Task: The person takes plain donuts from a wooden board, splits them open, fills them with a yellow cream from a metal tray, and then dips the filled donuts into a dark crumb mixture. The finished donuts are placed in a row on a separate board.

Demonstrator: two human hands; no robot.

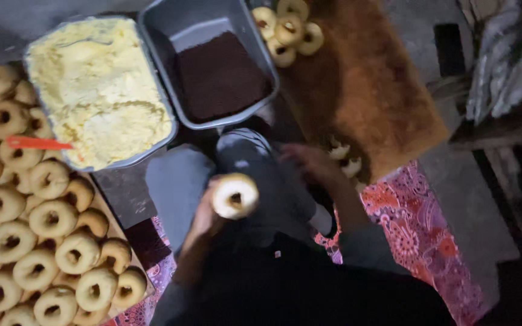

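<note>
The left hand [203, 214] has its grip closed on 1 doughnut [234, 195] above the knees, the right hand [312, 162] reaches open beyond it, and a loose pinch could drop it onto the mat [412, 223].

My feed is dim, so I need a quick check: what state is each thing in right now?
Left hand: holding a ring doughnut, lifted.
Right hand: reaching toward the brown board; grip unclear.
Yellow-filling tray: nearly full.
Dark-crumb tray: partly filled.
Plain doughnuts on the left: heaped.
Red spatula: resting at the yellow tray's edge.
</note>
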